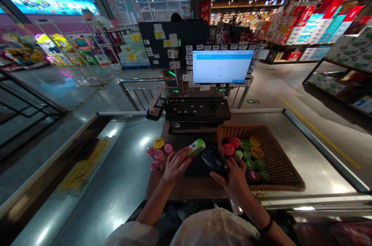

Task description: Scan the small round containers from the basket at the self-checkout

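Observation:
My left hand [176,165] is closed on a small green-and-white container [197,147], holding it tilted over the checkout counter. My right hand [235,176] grips a black handheld barcode scanner [213,159] right beside the container. Several small pink containers and a yellow one [158,143] stand on the counter just left of my left hand. A wicker basket [280,162] to the right of my right hand holds several small round containers in red, green and yellow.
A black keyboard [198,109] and a lit monitor [222,66] edged with paper notes stand behind my hands. The steel counter [122,176] stretches left and right with raised edges. Metal railings and shop shelves lie beyond. A white bag sits at the bottom edge.

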A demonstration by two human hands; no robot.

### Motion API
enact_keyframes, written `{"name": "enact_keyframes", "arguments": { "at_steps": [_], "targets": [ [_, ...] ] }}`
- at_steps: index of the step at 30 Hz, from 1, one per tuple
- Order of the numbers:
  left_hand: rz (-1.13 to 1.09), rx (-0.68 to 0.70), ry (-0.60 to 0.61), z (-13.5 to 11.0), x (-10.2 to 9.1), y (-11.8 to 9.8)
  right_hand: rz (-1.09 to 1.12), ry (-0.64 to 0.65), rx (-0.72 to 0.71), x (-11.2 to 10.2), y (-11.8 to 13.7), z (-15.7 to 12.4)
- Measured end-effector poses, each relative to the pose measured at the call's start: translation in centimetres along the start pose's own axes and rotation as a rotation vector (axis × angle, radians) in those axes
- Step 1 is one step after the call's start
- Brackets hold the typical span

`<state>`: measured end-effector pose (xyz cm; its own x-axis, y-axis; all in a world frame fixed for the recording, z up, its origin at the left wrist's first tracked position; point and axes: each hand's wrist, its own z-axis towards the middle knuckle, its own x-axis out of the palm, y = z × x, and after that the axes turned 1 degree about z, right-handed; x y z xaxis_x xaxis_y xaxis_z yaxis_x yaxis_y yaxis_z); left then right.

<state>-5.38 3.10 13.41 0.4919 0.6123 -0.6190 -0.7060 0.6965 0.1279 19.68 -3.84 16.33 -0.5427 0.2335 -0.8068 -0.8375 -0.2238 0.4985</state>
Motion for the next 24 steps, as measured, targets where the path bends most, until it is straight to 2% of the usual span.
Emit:
{"name": "enact_keyframes", "arguments": {
  "at_steps": [5,9,12,17,24],
  "targets": [
    [0.026,-0.031,0.048,-0.6,0.1,0.0,0.013,0.004,0.008,0.2,0.0,0.0],
    [0.025,-0.022,0.029,-0.4,-0.1,0.0,0.011,-0.008,-0.003,0.2,-0.1,0.1],
    [0.034,-0.008,0.001,-0.1,-0.2,0.0,0.016,0.017,-0.007,0.0,0.0,0.1],
    [0.052,0.002,0.046,-0.4,-0.1,0.2,0.051,0.056,0.005,-0.1,0.3,0.2],
    [0.059,-0.031,0.087,-1.5,0.4,0.6,0.083,0.048,0.105,0.4,-0.1,0.3]
  ]
}}
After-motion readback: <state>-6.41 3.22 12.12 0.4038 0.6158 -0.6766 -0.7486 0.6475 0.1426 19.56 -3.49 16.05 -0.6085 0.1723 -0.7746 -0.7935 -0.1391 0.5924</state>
